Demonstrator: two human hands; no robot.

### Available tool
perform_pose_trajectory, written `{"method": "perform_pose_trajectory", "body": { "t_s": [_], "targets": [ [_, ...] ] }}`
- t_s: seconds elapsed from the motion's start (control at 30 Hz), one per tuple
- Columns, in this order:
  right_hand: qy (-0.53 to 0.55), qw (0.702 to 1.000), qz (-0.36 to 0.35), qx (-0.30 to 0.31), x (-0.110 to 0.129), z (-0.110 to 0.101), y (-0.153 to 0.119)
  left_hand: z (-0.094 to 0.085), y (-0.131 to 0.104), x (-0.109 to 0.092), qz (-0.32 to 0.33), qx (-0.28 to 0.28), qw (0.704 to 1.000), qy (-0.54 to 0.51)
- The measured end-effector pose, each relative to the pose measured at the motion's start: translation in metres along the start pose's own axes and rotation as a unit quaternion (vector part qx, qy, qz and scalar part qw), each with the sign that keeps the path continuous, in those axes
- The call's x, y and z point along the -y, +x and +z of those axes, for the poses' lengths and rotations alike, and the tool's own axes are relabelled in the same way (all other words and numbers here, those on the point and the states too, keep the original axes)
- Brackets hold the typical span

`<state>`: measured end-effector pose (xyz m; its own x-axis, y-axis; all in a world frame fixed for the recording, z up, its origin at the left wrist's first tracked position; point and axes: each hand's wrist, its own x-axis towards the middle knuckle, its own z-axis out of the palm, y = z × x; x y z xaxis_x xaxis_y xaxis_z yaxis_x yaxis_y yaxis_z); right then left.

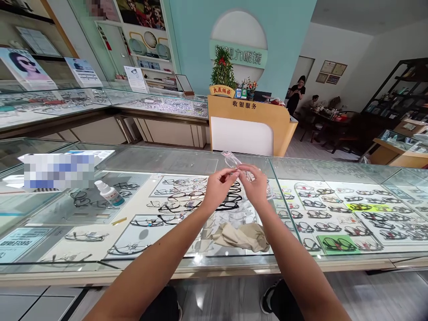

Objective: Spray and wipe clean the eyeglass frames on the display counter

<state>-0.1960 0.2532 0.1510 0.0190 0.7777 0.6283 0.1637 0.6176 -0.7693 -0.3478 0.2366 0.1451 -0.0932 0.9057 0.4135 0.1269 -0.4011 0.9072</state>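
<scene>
A pair of eyeglasses with a clear frame [230,158] is held up above the glass display counter. My left hand [218,183] pinches it near the middle with thumb and fingertips. From the other side my right hand [255,183] also has its fingers closed on the frame, and its fingertips meet those of my left hand. Part of the eyeglasses is hidden behind the fingers. Below my hands a crumpled beige cloth [241,237] lies on the glass top. To the left stands a white spray bottle [109,193] with blue liquid inside.
Many eyeglasses [314,203] fill the glass counter [187,263] under and beside my hands. At the far left sits a white box [60,171], partly blurred. Beyond are a wooden cashier desk [282,127] and a standing person [296,96].
</scene>
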Motion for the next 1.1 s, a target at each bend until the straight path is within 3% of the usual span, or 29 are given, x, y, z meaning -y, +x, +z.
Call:
{"method": "perform_pose_trajectory", "body": {
  "t_s": [0.17,0.27,0.4,0.53,0.63,0.7,0.8,0.93,1.1],
  "targets": [
    [-0.062,0.996,-0.053,0.028,0.003,0.007,-0.011,0.002,0.007,0.009,-0.086,-0.035,0.991,-0.093],
    [-0.080,0.994,-0.067,0.041,0.008,0.008,-0.014,0.000,0.012,0.010,-0.102,-0.053,0.987,-0.113],
    [-0.084,0.994,-0.065,-0.017,0.013,-0.005,-0.004,-0.003,0.014,0.009,-0.086,-0.035,0.991,-0.093],
    [-0.061,0.989,0.062,-0.118,-0.008,-0.048,0.022,-0.005,0.010,0.008,-0.038,0.027,0.999,-0.022],
    [-0.117,0.979,0.131,-0.104,-0.037,-0.100,0.035,-0.003,0.003,0.004,0.031,0.081,0.992,0.086],
    [-0.204,0.961,0.172,-0.078,-0.057,-0.136,0.037,0.002,-0.001,-0.002,0.082,0.127,0.974,0.169],
    [-0.245,0.946,0.201,-0.075,-0.081,-0.178,0.033,0.017,-0.007,-0.012,0.121,0.201,0.938,0.256],
    [-0.260,0.937,0.212,-0.095,-0.100,-0.203,0.027,0.048,-0.010,-0.021,0.132,0.299,0.878,0.351],
    [-0.261,0.934,0.231,-0.080,-0.115,-0.209,0.023,0.087,-0.015,-0.017,0.130,0.359,0.818,0.431]
  ]
}}
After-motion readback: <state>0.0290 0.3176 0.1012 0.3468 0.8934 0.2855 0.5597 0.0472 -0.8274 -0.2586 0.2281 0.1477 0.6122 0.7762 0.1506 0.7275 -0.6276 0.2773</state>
